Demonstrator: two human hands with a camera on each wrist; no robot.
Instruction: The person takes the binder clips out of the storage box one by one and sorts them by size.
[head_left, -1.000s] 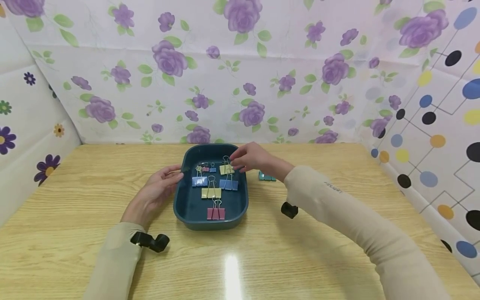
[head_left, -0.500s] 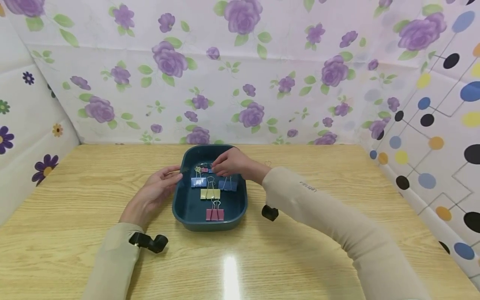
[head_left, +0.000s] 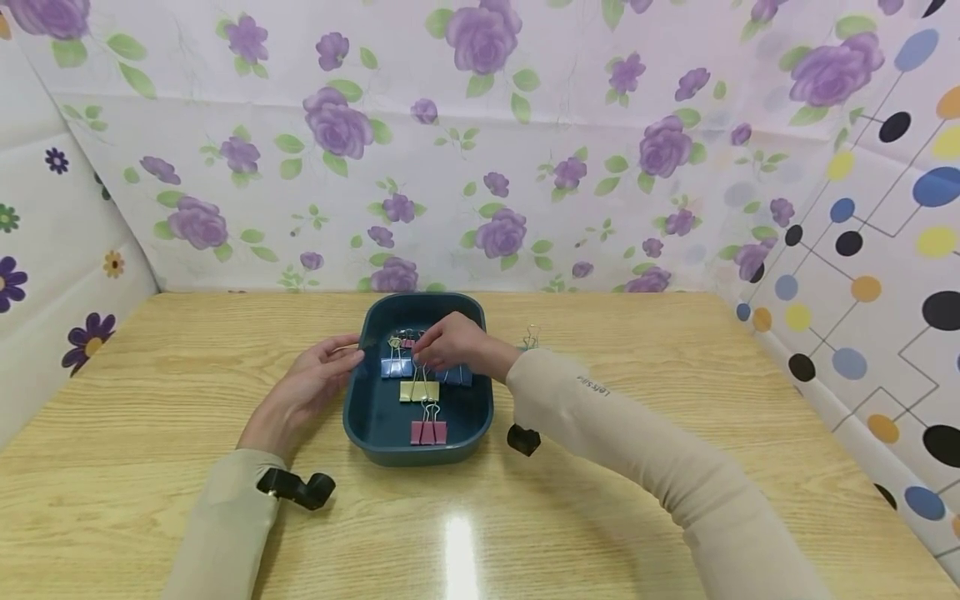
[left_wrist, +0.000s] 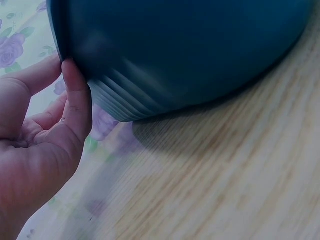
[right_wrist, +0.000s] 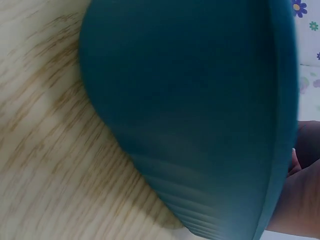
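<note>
A dark teal plastic basin [head_left: 418, 456] holds several binder clips. My left hand [head_left: 318, 372] pinches its left rim between thumb and finger, as the left wrist view shows up close. Inside the basin, my right hand [head_left: 452, 343] has bent fingers, their tips at the wire handles of a yellow binder clip [head_left: 418, 392]; I cannot tell whether they grip it. Around them lie a blue binder clip [head_left: 396, 367], another blue clip [head_left: 454, 377] partly under the hand, a pink binder clip [head_left: 428, 432] in front, and a small pink clip [head_left: 407, 342] farther back.
Right of the basin, a teal binder clip [head_left: 528, 343] lies on the wooden table [head_left: 225, 350], mostly hidden by my right sleeve. Flowered cloth [head_left: 450, 167] hangs behind the table. Black wrist cameras sit on both sleeves.
My right hand has moved left and toward me inside the basin, from the yellow clip at the right back to the middle. My left hand stays on the rim.
</note>
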